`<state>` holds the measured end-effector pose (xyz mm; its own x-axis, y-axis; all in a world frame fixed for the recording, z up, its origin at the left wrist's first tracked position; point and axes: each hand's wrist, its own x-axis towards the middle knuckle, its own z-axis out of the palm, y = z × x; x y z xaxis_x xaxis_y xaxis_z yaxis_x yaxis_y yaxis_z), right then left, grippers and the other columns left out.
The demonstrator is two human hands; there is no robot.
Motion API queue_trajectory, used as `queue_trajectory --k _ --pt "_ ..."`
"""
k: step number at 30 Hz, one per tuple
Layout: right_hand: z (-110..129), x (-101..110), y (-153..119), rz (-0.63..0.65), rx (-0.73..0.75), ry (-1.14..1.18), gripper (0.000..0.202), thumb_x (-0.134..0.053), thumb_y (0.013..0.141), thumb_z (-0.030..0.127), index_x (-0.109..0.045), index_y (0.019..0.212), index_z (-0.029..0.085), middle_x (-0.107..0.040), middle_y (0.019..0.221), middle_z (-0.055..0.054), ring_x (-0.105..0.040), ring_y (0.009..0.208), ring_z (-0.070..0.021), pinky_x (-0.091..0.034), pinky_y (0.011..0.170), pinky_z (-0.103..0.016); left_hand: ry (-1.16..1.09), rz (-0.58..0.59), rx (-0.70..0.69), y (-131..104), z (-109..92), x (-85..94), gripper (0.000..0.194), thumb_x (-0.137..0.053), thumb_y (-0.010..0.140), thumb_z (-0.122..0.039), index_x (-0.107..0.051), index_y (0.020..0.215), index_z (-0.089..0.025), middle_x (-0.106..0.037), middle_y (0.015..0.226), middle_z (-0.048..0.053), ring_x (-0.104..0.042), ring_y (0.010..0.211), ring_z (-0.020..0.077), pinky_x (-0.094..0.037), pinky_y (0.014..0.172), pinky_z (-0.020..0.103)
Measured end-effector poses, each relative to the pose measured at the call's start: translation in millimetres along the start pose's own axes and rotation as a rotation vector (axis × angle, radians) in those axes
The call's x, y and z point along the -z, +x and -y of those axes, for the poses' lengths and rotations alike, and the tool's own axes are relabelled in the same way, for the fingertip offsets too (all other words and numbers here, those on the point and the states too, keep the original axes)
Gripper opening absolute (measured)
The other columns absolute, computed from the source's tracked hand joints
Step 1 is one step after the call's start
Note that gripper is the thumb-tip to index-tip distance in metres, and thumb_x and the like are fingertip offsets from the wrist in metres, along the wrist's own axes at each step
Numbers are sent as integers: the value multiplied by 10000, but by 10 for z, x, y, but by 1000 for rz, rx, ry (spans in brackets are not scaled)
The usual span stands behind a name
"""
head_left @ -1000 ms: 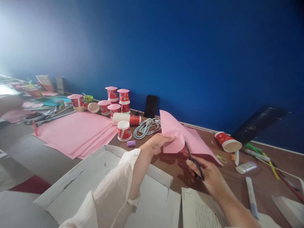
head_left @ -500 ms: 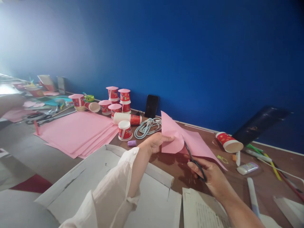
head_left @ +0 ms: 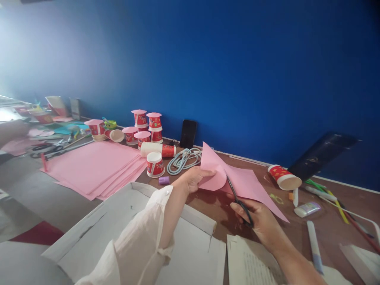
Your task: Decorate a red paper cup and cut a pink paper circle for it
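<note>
Just right of the coiled cord (head_left: pixel 175 161), the pink sheet (head_left: pixel 246 182) looks only partly cut: one rounded edge is made, the rest is uncut. Your left hand (head_left: pixel 194 179) pinches it with closed fingers; your right hand (head_left: pixel 263 221) closes its fingers around the scissors (head_left: pixel 235 194). Compared with the earlier frame, the sheet has turned, its pointed corner reaching farther from the cord.
</note>
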<state>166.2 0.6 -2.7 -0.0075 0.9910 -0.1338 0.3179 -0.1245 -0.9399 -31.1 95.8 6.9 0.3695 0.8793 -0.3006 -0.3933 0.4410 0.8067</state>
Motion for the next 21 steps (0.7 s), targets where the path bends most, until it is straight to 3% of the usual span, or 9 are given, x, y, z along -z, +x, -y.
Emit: queue_trajectory --k 4,10,14,17,21 --pt "-41 -43 22 -88 -1 41 669 -742 671 627 -748 1156 166 -584 585 18 -511 534 -142 -457 517 -278 -117 7 -18 -14 19 -60 247 -758 786 -315 -716 915 -109 -755 879 119 -715 788 232 -580 763 344" --pt "-141 -18 108 -267 43 29 592 -728 721 566 -748 1165 175 -657 661 3 -584 635 -163 -482 601 -258 -178 158 12 -36 140 -201 366 -743 805 -405 -688 997 -99 -736 993 149 -712 892 218 -574 803 320" --pt "-186 -48 131 -274 53 5 570 -740 716 512 -743 1178 179 -667 641 5 -618 676 -200 -503 624 -271 -92 286 23 -77 300 -356 327 -789 753 -355 -682 926 -98 -735 850 121 -706 728 184 -540 664 258" --pt "-205 -106 124 -226 56 44 582 -737 728 517 -727 1205 184 -695 701 -3 -617 683 -194 -510 638 -272 -106 165 -1 -81 370 -443 329 -752 765 -417 -647 841 -114 -693 673 77 -637 526 175 -483 518 273" --pt "-215 -192 114 -144 53 111 585 -745 727 525 -723 1205 189 -691 722 -6 -591 633 -171 -496 575 -261 -187 -39 -36 -12 400 -448 323 -722 777 -418 -634 836 -112 -660 620 59 -625 518 179 -492 532 284"
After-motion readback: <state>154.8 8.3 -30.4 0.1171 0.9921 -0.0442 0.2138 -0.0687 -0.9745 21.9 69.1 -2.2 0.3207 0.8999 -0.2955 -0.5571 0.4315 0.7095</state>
